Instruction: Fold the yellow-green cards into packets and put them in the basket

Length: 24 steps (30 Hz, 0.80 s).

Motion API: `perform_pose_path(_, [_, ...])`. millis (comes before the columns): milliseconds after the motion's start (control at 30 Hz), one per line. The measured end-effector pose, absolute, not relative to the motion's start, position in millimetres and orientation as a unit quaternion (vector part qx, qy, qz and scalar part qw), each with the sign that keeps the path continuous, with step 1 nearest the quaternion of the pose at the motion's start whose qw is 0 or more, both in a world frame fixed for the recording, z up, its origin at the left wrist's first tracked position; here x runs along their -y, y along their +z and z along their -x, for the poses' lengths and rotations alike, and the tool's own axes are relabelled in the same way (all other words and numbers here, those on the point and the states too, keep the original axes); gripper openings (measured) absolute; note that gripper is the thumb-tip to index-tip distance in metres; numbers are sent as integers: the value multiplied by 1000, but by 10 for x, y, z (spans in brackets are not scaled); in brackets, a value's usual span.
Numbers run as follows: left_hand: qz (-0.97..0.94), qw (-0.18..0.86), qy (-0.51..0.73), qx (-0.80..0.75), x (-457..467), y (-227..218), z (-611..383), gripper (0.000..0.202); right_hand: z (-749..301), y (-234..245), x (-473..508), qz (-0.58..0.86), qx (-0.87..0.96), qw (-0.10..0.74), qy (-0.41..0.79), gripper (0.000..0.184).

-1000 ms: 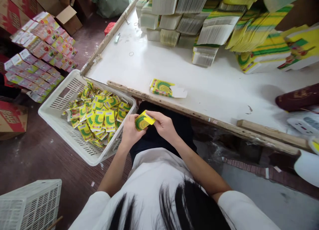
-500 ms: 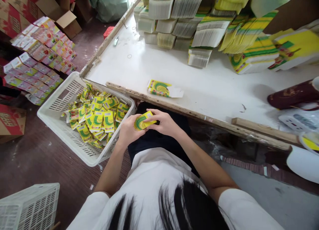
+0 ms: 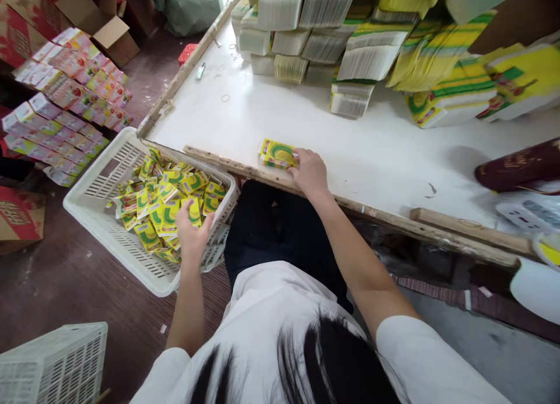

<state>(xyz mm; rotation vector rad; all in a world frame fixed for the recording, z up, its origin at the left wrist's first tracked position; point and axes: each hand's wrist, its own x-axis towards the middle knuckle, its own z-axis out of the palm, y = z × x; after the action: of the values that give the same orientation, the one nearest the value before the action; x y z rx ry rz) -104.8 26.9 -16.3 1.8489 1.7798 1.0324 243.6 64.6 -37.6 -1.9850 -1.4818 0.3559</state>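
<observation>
My left hand [image 3: 191, 234] reaches into the near right corner of the white plastic basket [image 3: 100, 165]. Its fingers are spread over a folded yellow-green box [image 3: 195, 210] lying on the pile of several like boxes [image 3: 161, 197]. My right hand [image 3: 308, 171] rests on the white table [image 3: 359, 153] near its wooden front edge. Its fingers are curled onto the right end of a small stack of flat yellow-green cartons [image 3: 276, 152], hiding the white flap.
Tall stacks of flat cartons [image 3: 350, 48] fill the back of the table. A dark red object [image 3: 518, 168] lies at the right. Pink and red cartons [image 3: 65, 101] and cardboard boxes cover the floor at left. Another white basket [image 3: 52, 363] stands bottom left.
Both hands held one folded box over my lap. The left hand has moved it left into the basket. The right hand has gone up to the flat cartons on the table.
</observation>
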Motion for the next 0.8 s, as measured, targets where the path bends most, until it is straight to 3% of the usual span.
perform_pose_path(133, [-663, 337, 350, -570, -88, -239, 664, 48, -2396, -361, -599, 741, 557, 363, 97, 43])
perform_pose_path(267, [-595, 531, 365, -481, -5, -237, 318, 63, -2132, -188, -286, 676, 534, 498, 101, 50])
perform_pose_path(367, [-505, 637, 417, -408, -28, -171, 113, 68, -1741, -108, 52, 579, 582, 524, 226, 55])
perform_pose_path(567, [-315, 642, 587, -381, -132, 84, -72, 48, -1122, -85, 512, 404, 549, 522, 512, 56])
perform_pose_path(667, [-289, 639, 601, -382, -142, 139, -78, 52, -1104, -43, 531, 397, 568, 500, 520, 57])
perform_pose_path(800, [-327, 608, 602, -402, -77, 56, -93, 60, -1237, -31, 442, 472, 528, 528, 469, 35])
